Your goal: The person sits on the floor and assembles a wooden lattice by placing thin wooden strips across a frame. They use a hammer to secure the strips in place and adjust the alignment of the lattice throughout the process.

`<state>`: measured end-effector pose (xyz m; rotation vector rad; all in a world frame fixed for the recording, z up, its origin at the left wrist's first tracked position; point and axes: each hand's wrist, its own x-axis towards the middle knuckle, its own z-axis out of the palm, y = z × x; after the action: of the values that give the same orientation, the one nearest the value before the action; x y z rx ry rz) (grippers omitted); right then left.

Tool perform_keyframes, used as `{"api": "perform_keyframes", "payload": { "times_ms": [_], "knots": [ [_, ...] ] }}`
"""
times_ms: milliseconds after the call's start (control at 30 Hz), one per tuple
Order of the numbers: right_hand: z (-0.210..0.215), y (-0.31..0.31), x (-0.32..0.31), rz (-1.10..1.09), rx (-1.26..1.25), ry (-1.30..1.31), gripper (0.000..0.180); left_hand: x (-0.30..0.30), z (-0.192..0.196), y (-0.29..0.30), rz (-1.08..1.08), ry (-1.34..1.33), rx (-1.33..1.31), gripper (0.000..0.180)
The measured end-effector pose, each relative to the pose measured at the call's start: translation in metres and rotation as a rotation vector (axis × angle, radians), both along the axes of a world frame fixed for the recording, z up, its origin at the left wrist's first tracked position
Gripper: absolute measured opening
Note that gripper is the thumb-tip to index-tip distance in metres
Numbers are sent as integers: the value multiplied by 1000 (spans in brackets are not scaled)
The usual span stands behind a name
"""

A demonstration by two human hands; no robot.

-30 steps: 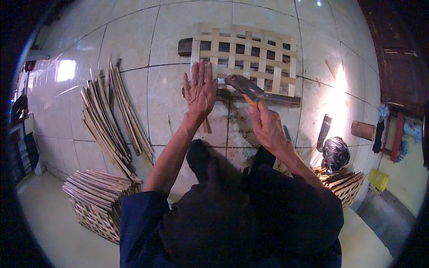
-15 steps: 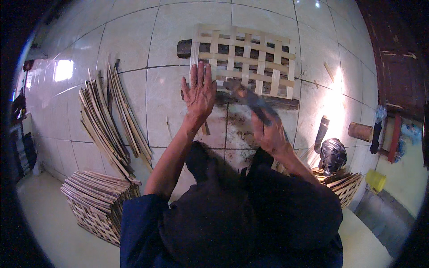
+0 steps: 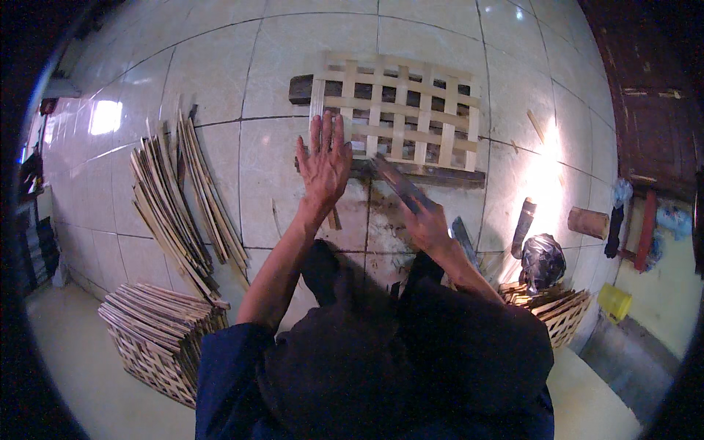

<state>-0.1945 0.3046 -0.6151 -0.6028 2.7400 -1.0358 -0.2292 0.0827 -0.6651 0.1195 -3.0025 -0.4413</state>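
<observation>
A woven panel of pale flat bamboo strips (image 3: 426,125) lies on the tiled floor in front of me, over dark wooden bars (image 3: 455,177). My left hand (image 3: 323,165) lies flat on its near left corner, fingers stretched out over the strips. In my closed right hand (image 3: 427,227) is a long, narrow dark tool (image 3: 400,185); its kind is not clear. The tool slants forward and left, its far end at the panel's near edge, just right of my left hand. A dark blade-like piece (image 3: 463,236) lies beside my right forearm.
Loose bamboo strips (image 3: 165,202) lie at the left, above a stack of woven panels (image 3: 158,337). At the right are a black plastic bag (image 3: 543,262) on more woven panels (image 3: 565,319), a dark cylindrical piece (image 3: 523,227), a short log (image 3: 589,222) and a yellow container (image 3: 614,302).
My right hand has drawn nearer to me and slightly left, bringing the tool's far end down to the panel's near edge. The dark blade-like piece has come into sight. My left hand stays on the panel.
</observation>
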Motion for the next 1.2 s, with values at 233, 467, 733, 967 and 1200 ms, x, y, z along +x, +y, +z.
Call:
{"api": "perform_keyframes", "payload": {
  "times_ms": [233, 467, 733, 967, 1200],
  "knots": [
    [-18, 1, 9, -65, -86, 81, 25, -3, -4, 0, -13, -9, -41, 61],
    [-5, 51, 9, -494, 60, -139, 33, -3, -15, -26, -99, 82, 170, 68],
    [-56, 202, 39, -845, 310, 88, 31, 23, -35, -78, -77, -11, 681, 59],
    [-15, 196, 68, -633, 391, 56, 35, 41, -43, -33, -19, 170, 566, 51],
    [-50, 221, 205, -488, 546, -26, 50, 30, -21, 23, -86, 62, 469, 56]
  ]
}}
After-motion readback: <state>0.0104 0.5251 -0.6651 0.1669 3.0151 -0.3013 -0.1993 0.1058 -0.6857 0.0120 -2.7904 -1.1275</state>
